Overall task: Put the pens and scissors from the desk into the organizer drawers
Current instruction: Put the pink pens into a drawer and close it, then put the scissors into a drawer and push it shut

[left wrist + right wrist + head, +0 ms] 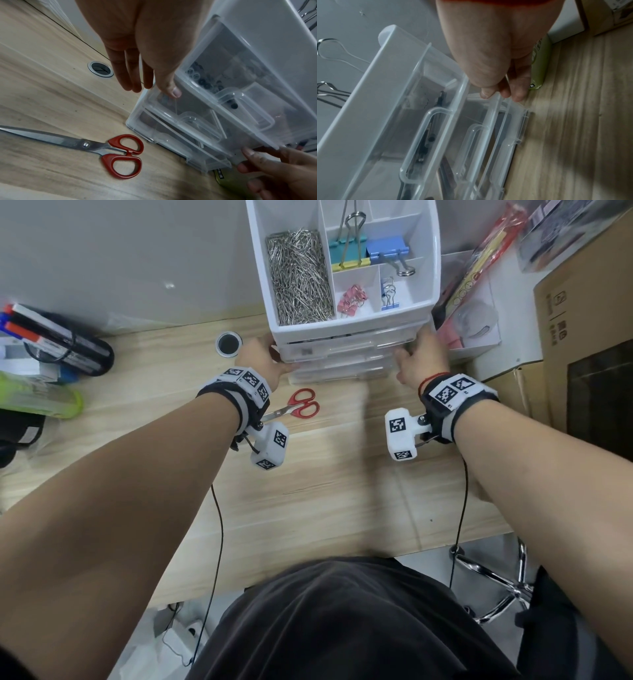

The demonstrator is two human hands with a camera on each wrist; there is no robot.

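Note:
The white organizer (346, 332) stands at the desk's back, its three clear drawers (197, 121) stepped slightly outward. Dark pens (428, 139) lie inside the top drawer. Red-handled scissors (303, 404) (120, 152) lie on the desk just in front, left of centre. My left hand (263, 361) (150, 86) is at the drawers' left corner, fingers straight beside the wall, thumb tip touching a drawer rim. My right hand (421, 354) (498, 93) pinches the right corner of a drawer rim between thumb and fingers.
A black pouch of markers (51, 337) and a green bottle (41, 398) lie at the far left. A cable grommet (228, 344) is left of the organizer. A cardboard box (582, 337) and a white tray (472, 313) crowd the right. A green tube (539, 65) lies beside my right hand.

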